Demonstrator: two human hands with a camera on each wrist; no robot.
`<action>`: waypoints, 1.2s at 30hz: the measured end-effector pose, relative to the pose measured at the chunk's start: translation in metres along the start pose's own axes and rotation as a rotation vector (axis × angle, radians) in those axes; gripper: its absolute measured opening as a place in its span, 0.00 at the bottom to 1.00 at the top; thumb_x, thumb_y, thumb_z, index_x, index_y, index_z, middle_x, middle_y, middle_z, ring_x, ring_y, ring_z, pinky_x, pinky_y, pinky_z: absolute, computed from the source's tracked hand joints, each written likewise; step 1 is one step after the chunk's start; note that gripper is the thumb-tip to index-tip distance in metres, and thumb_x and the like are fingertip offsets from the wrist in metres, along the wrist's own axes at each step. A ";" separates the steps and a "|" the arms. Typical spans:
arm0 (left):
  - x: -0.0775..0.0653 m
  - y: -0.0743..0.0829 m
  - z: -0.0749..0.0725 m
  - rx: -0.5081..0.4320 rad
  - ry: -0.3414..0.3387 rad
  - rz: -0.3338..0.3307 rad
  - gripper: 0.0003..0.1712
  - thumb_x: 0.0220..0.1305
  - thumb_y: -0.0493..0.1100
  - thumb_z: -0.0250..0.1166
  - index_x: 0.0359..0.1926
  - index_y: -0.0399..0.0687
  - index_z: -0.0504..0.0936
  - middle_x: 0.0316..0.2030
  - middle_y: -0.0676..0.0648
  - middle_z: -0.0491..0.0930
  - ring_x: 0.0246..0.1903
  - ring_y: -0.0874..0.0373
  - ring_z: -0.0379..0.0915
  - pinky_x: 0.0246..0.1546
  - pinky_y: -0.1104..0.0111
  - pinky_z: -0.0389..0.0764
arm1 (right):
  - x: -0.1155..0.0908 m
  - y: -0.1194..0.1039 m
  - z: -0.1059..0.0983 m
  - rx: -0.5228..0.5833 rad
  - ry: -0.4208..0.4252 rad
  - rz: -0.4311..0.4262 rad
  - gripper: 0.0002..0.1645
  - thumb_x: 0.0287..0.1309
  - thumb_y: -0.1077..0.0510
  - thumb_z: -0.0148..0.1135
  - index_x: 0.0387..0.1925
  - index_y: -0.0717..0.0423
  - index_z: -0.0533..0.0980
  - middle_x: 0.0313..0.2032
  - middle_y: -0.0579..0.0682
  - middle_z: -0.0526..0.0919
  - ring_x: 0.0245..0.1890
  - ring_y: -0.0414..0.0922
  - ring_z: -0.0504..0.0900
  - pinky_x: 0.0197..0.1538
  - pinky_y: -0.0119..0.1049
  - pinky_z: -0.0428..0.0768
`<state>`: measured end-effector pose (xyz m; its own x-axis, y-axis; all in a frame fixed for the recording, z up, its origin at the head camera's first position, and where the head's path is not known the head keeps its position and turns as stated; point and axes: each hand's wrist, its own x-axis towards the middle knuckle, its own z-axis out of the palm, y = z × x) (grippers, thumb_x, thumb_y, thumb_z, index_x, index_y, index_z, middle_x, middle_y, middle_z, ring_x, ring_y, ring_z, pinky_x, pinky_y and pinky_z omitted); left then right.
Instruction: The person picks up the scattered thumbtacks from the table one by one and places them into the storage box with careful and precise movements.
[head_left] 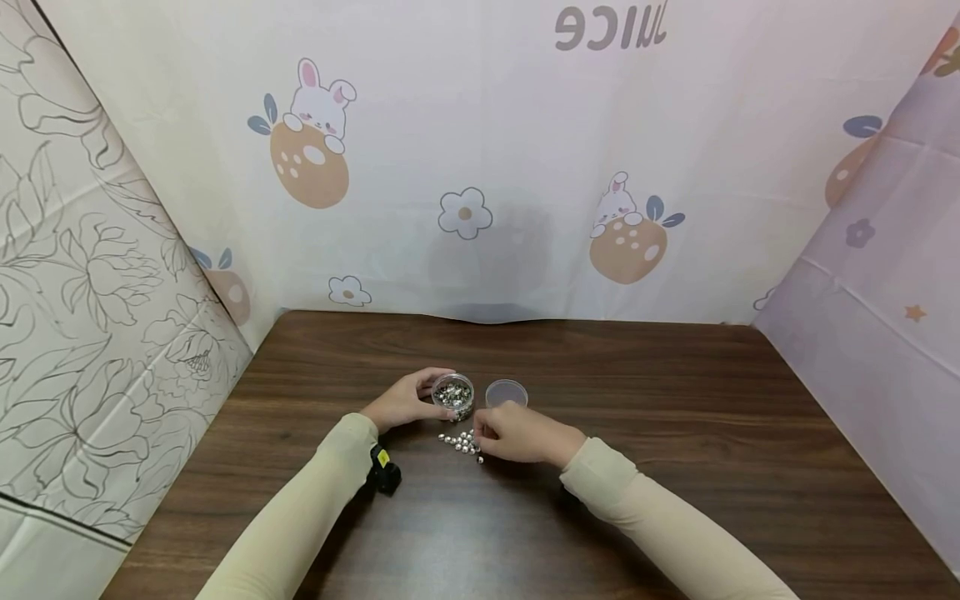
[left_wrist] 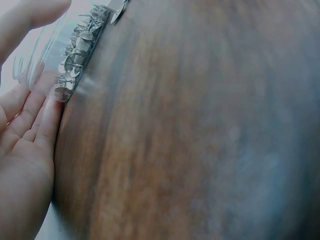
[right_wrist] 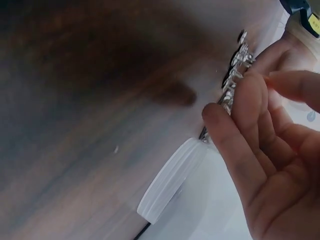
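Note:
My left hand holds a round clear plastic jar at its left side, thumb at the near side and fingers around the far side. Silver thumbtacks fill part of the jar, and the left wrist view shows those tacks through its wall. A loose pile of silver thumbtacks lies on the table just in front of the jar. At that pile's right edge is my right hand, its thumb and forefinger tips together in the right wrist view. I cannot tell whether a tack is pinched there.
A round, translucent lid lies on the dark wooden table, right of the jar and just beyond my right hand. A black wrist device is worn at my left wrist. Printed curtains hang behind the table and at its sides.

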<state>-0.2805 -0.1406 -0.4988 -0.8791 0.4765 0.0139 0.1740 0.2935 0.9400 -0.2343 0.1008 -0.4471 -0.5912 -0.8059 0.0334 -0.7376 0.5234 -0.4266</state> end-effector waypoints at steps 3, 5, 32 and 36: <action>0.000 0.001 0.000 -0.007 -0.005 -0.011 0.41 0.46 0.46 0.75 0.63 0.55 0.68 0.54 0.47 0.75 0.54 0.56 0.69 0.56 0.53 0.71 | -0.002 -0.002 0.002 0.011 -0.051 0.001 0.07 0.57 0.60 0.57 0.25 0.46 0.72 0.17 0.36 0.71 0.17 0.30 0.66 0.22 0.25 0.68; -0.001 0.002 0.000 -0.015 -0.007 -0.019 0.41 0.46 0.46 0.75 0.62 0.57 0.69 0.54 0.48 0.75 0.54 0.57 0.69 0.56 0.53 0.71 | -0.003 -0.004 0.002 0.017 -0.080 0.006 0.07 0.57 0.59 0.58 0.25 0.46 0.72 0.17 0.37 0.71 0.17 0.30 0.67 0.22 0.25 0.69; 0.000 0.002 -0.001 -0.021 -0.021 -0.044 0.42 0.46 0.46 0.75 0.63 0.57 0.67 0.56 0.46 0.74 0.55 0.56 0.68 0.57 0.51 0.69 | -0.001 -0.008 0.004 -0.113 -0.085 -0.013 0.10 0.62 0.60 0.51 0.24 0.49 0.68 0.16 0.38 0.67 0.14 0.31 0.63 0.19 0.24 0.64; -0.001 0.002 -0.001 -0.012 -0.012 -0.035 0.41 0.45 0.48 0.75 0.62 0.59 0.68 0.54 0.49 0.75 0.53 0.58 0.69 0.56 0.52 0.71 | -0.001 -0.008 0.004 -0.115 -0.099 0.001 0.10 0.64 0.60 0.47 0.26 0.50 0.66 0.15 0.39 0.66 0.14 0.32 0.63 0.18 0.25 0.64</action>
<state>-0.2798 -0.1409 -0.4969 -0.8793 0.4758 -0.0227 0.1381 0.3004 0.9438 -0.2261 0.0963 -0.4474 -0.5611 -0.8257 -0.0585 -0.7729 0.5479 -0.3199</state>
